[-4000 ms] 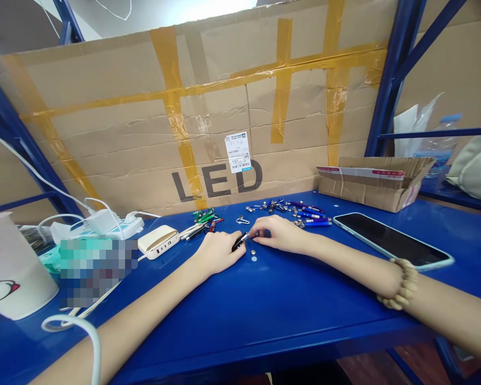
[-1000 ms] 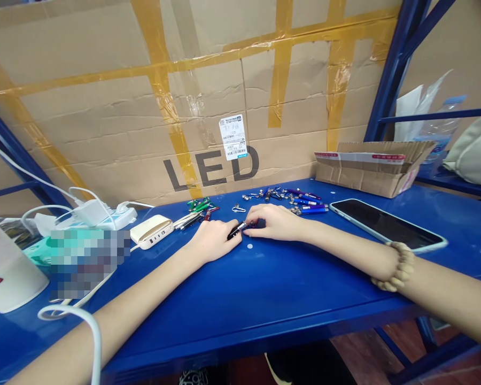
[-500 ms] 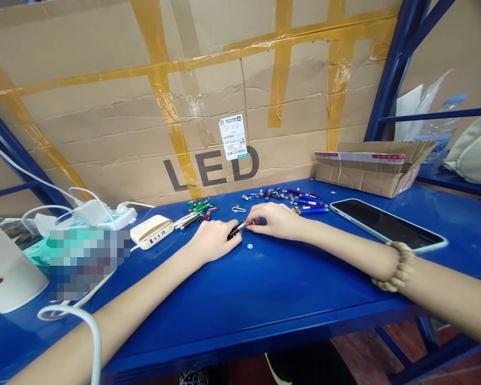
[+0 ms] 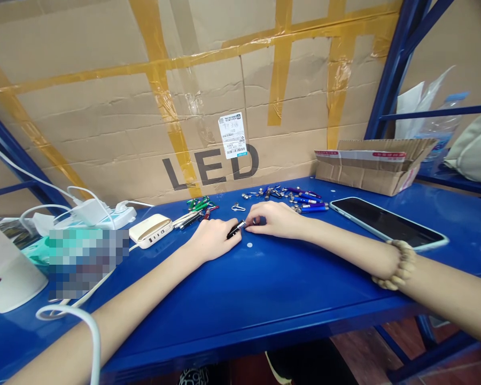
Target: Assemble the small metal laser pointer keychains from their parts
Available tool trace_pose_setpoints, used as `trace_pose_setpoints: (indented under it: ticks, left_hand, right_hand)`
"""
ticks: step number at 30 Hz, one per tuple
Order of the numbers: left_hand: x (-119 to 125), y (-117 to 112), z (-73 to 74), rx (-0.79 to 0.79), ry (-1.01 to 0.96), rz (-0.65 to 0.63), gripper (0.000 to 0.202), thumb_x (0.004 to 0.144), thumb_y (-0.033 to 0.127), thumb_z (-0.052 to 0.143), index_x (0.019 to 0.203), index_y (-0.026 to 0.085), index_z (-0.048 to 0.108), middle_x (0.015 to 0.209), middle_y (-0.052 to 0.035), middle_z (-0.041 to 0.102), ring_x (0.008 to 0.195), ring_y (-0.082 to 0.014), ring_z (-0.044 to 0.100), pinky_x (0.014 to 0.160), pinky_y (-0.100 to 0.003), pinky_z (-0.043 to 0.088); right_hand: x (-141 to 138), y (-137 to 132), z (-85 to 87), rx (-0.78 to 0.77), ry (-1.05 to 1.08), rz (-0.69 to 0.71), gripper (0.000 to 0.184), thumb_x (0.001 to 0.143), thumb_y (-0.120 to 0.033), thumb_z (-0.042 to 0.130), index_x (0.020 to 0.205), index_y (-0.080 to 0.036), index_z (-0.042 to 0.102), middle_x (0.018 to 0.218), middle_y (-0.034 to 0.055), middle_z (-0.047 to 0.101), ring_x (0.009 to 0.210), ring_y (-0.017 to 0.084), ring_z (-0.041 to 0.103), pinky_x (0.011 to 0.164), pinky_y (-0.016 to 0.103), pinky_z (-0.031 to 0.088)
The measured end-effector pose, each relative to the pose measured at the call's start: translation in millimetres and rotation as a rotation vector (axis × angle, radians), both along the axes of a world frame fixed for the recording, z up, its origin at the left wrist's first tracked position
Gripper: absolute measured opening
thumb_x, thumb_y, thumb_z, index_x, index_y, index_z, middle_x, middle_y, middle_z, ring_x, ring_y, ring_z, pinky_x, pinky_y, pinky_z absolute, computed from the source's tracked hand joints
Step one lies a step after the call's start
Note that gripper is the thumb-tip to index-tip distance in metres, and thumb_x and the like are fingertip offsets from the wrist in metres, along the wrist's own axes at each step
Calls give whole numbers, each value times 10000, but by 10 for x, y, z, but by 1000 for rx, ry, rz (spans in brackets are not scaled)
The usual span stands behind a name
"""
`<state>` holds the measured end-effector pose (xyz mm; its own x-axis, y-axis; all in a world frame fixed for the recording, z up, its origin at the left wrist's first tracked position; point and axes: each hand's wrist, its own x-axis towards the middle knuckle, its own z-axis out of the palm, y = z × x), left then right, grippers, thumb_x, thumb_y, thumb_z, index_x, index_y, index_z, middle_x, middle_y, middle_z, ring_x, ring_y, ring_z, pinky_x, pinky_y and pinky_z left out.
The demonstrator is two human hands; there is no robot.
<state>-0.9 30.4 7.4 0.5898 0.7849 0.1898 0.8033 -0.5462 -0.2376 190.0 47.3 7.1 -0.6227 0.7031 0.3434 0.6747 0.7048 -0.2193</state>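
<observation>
Far side: we log a tall brown cardboard panel, taped, lettered LED. It stands behind a glossy blue metal tabletop. Far right on the tabletop, a long open brown cardboard box; we cannot make out its contents. Near left, a white cup with a red-and-black print, its inside out of our view. Far right beyond the box, a clear plastic bottle with a blue cap, fill unclear to us.

Left hand: fingers closed around a short black cylinder with a silver end, the silver end pointing far and right. Right hand: thumb and forefinger narrow, tips right at that silver end; we cannot tell whether they grip anything. Just beyond, a small silver wire clip.
</observation>
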Motion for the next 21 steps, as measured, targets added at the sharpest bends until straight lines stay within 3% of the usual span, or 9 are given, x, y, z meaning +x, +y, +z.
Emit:
trace_pose_setpoints:
  ticks: [21]
  left_hand:
    - [5, 25, -1, 6, 8, 12, 367, 860, 397, 255, 865, 199, 564, 730, -45, 672, 692, -197, 629, 515, -237, 360]
  right_hand:
    - [15, 8, -10, -8, -8, 16, 191, 777, -285, 531, 878, -226, 682, 882, -1, 650, 790, 110, 565, 615, 199, 360]
